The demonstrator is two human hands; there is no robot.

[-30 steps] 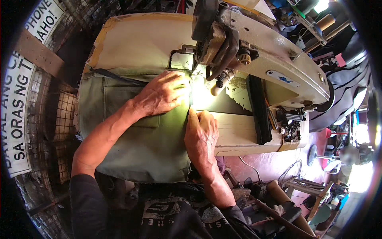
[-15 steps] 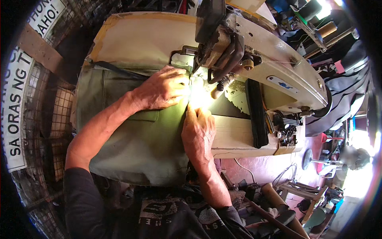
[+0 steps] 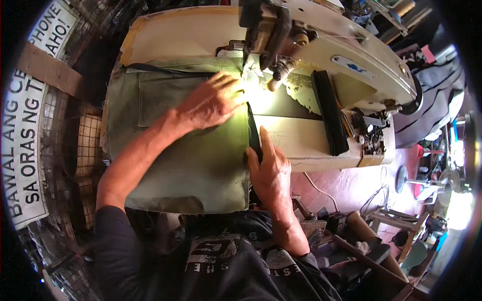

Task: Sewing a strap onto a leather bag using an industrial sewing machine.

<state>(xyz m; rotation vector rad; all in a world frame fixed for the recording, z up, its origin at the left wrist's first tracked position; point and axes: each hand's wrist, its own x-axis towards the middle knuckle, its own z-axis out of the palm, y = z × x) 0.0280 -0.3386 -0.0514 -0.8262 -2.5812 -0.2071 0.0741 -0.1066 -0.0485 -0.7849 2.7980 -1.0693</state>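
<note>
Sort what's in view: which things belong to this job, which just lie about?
In use:
green fabric panel, under left hand
narrow black strip, at right hand
cream metal sewing machine

Apparently lying about:
long black soft-looking bar
tan cylindrical roll
dark draped material

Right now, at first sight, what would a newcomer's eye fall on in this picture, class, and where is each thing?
The bright glow under the head of the cream sewing machine, just above centre, would probably catch the eye first. Next comes the large green cloth to its left, with the left hand resting on it close to the glow. Lower down, the right hand is at the cloth's right edge, by a dark strip.
</note>
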